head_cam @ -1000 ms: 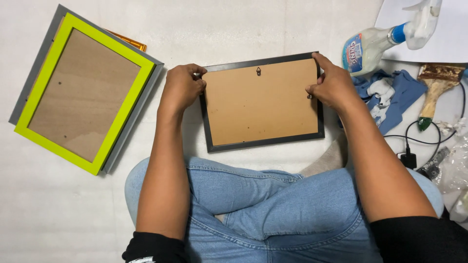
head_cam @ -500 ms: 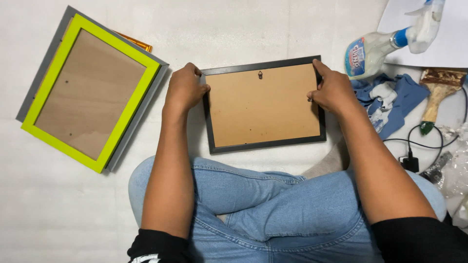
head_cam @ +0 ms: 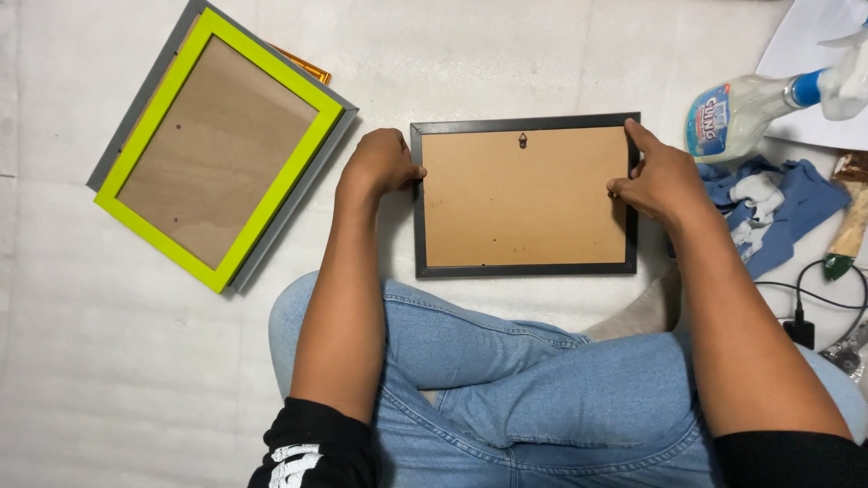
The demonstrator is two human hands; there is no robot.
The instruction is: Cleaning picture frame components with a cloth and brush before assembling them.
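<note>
Lying face down on a white padded floor covering (head_cam: 542, 54), a black rectangular picture frame with a brown fibreboard backing (head_cam: 524, 194) is steadied between two bare hands, just ahead of crossed legs in blue jeans (head_cam: 542, 389). The left hand (head_cam: 380, 163) is seen curled loosely into a fist, its knuckles pressed against the frame's left edge near the upper corner; nothing is pinched in it. The right hand (head_cam: 660, 176) is laid on the right edge, the forefinger stretched along the rail and the thumb tip pressed onto the backing's margin. A small metal hanger (head_cam: 523, 140) is fixed at the backing's top centre. The frame is judged light and stiff, though fragile if glass is fitted beneath, which cannot be told; it is best gripped by the two short rails rather than the thin backing. To the left, a lime-green frame (head_cam: 217, 149) is stacked on a grey frame (head_cam: 298, 194), well apart. At right, a clear plastic spray bottle with a blue collar (head_cam: 750, 108), a crumpled blue cloth (head_cam: 778, 203) and a black cable (head_cam: 805, 298) are seen near the right hand.
</note>
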